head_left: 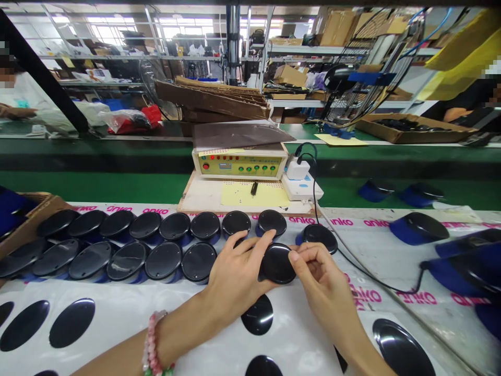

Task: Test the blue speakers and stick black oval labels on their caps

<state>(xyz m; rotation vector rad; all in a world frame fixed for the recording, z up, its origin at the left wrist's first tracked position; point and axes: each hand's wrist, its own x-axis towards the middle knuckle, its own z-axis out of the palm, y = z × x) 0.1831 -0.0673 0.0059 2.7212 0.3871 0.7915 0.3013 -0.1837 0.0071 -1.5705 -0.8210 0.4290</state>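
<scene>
Between my hands is a round piece (279, 264) with a glossy black disc top, like the black-topped, blue-sided units standing in rows. My left hand (237, 263) wraps around its left side, thumb below and fingers over the far edge. On its right rim, my right hand (326, 282) pinches with thumb and forefinger. Just beyond my fingers stand a black-topped unit (272, 223) and another one (319, 238) with a cable beside it. Under my wrists lies a white sheet (203, 329) bearing glossy black discs (258, 316). The underside of the held piece is hidden.
Two rows of black-topped units (162, 259) fill the left. More blue units (418, 228) stand at right, crossed by a cable (371, 274). A control box (240, 164) and white power adapter (298, 169) sit ahead. A cardboard box (35, 222) is at far left.
</scene>
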